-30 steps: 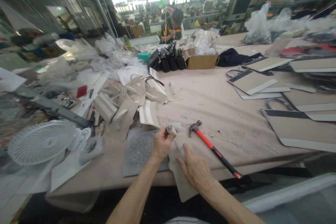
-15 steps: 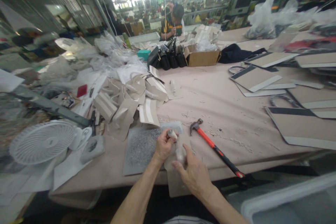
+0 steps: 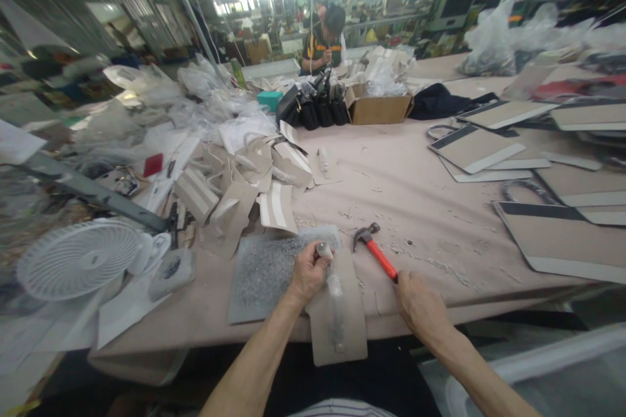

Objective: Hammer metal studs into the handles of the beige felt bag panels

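My left hand (image 3: 309, 272) is closed around a short, whitish cylinder with a metal top (image 3: 324, 250), held upright over the near edge of a worn grey plate (image 3: 244, 303). Below it, a beige panel (image 3: 353, 335) with a plastic-wrapped strip (image 3: 337, 306) along its middle lies partly on the plate and overhangs the table's front edge. To the right, my right hand (image 3: 421, 303) has its fingers wrapped round the handle of a claw hammer (image 3: 381, 258). The hammer's head points away from me, low over the table. What lies under the cylinder's lower end is hidden.
Similar beige pieces (image 3: 235, 208) are heaped behind the plate. A white fan (image 3: 81, 260) and a small plastic tub (image 3: 171, 273) stand left. Flat panels (image 3: 552, 234) are stacked right. Tiny bits (image 3: 440, 266) litter the table. Black bags (image 3: 313, 111) and a cardboard box (image 3: 379, 109) sit farther back.
My right hand has left the plastic-wrapped strip and moved right onto the hammer's handle. My left hand still holds the cylinder in nearly the same place.
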A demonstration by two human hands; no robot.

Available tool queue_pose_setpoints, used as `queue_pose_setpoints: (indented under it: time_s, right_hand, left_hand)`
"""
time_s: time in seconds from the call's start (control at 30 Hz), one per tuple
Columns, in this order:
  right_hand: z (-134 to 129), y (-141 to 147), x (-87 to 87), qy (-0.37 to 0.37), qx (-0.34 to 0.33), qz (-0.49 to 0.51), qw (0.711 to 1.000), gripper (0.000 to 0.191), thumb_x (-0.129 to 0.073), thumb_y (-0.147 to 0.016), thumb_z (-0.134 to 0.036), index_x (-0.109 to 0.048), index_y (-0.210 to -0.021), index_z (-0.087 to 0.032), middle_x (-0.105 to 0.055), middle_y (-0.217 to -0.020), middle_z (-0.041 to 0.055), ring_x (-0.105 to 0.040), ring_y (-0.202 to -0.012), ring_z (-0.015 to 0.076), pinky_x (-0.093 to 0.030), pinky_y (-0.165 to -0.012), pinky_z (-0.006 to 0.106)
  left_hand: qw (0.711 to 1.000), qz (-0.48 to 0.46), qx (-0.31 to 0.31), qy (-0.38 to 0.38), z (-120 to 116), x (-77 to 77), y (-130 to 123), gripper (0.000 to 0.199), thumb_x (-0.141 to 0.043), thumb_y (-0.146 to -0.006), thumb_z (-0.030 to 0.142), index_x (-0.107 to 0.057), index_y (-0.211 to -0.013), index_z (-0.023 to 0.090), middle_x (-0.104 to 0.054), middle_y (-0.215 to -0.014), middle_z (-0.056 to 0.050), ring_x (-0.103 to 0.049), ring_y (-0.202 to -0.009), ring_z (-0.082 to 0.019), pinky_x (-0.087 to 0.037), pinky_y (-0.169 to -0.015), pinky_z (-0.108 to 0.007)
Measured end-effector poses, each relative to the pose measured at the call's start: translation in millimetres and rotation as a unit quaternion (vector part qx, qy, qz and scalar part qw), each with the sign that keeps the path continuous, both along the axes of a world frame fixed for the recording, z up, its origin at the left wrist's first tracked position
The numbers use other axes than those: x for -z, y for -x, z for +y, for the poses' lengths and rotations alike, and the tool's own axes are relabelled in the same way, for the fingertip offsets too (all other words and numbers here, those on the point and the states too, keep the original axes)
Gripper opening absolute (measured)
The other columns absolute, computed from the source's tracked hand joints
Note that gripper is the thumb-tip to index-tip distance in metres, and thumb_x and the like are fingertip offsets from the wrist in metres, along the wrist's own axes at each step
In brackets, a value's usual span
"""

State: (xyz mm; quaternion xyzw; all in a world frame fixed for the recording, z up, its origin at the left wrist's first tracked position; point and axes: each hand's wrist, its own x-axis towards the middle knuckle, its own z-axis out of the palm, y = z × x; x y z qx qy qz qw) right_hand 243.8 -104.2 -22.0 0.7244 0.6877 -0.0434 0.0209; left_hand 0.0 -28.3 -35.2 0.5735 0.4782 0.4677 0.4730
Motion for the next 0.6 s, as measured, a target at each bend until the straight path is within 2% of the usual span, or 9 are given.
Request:
queue_pose_setpoints:
  time_s: [0.07,0.17,0.27,0.37,0.47,0.6]
  right_hand:
    - [2,0,-1.3,-0.003,-0.013,0.009,1.0,0.025,-0.032,-0.091,-0.006,-0.057,-0.09,-0.013,-0.062,-0.08,0.0141,-0.063,-0.067,0.0229,-0.038,-0.057,0.031]
    - [8,-4,-15.8,0.003,-0.004,0.05,0.999,0.021,-0.033,-0.091,-0.009,-0.052,-0.086,-0.016,-0.061,-0.067,0.0093,-0.059,-0.055,0.0207,-0.032,-0.052,0.031]
    - [8,-2,-47.8,-0.021,-0.007,0.203,0.979,0.016,-0.034,-0.095,-0.022,-0.044,-0.083,-0.021,-0.054,-0.055,0.0016,-0.053,-0.048,0.0178,-0.033,-0.05,0.029]
    - [-1,10,-80.3,-0.08,-0.053,0.319,0.943,0.027,-0.028,-0.1,-0.039,-0.04,-0.081,-0.025,-0.052,-0.055,-0.0015,-0.05,-0.047,0.0154,-0.035,-0.05,0.027]
    - [-13,23,-91.2,-0.111,-0.106,0.285,0.946,0.034,-0.026,-0.101,-0.045,-0.041,-0.079,-0.025,-0.052,-0.053,-0.0015,-0.047,-0.043,0.0143,-0.029,-0.047,0.027]
    - [-15,23,-94.9,-0.076,-0.149,0.197,0.966,0.036,-0.026,-0.1,-0.044,-0.046,-0.078,-0.024,-0.053,-0.049,-0.0005,-0.042,-0.038,0.014,-0.019,-0.045,0.029]
  left_hand:
    - [0.999,0.023,-0.002,-0.023,-1,0.4,-1,0.018,-0.065,-0.081,0.022,-0.068,-0.098,0.019,-0.076,-0.09,-0.005,-0.07,-0.08,-0.019,-0.053,-0.072,-0.027]
    - [0.997,0.052,0.009,-0.049,-2,-0.5,-1,0.018,-0.063,-0.08,0.017,-0.068,-0.098,0.02,-0.076,-0.089,-0.004,-0.069,-0.079,-0.019,-0.052,-0.072,-0.027]
    - [0.995,0.072,0.023,-0.064,-3,-1.9,-1,0.02,-0.06,-0.08,0.014,-0.069,-0.097,0.02,-0.075,-0.089,-0.003,-0.067,-0.078,-0.018,-0.05,-0.072,-0.027]
    - [0.993,0.087,0.026,-0.072,-3,-1.9,0,0.019,-0.059,-0.081,0.014,-0.069,-0.096,0.02,-0.072,-0.085,-0.002,-0.064,-0.075,-0.017,-0.048,-0.07,-0.026]
    - [0.992,0.091,0.032,-0.08,-4,0.1,-1,0.018,-0.058,-0.081,0.015,-0.068,-0.096,0.02,-0.07,-0.083,-0.001,-0.062,-0.075,-0.017,-0.046,-0.07,-0.026]
    - [0.992,0.099,0.026,-0.078,-4,3.1,-1,0.015,-0.058,-0.079,0.014,-0.068,-0.089,0.019,-0.063,-0.068,0.001,-0.056,-0.063,-0.015,-0.042,-0.062,-0.025]
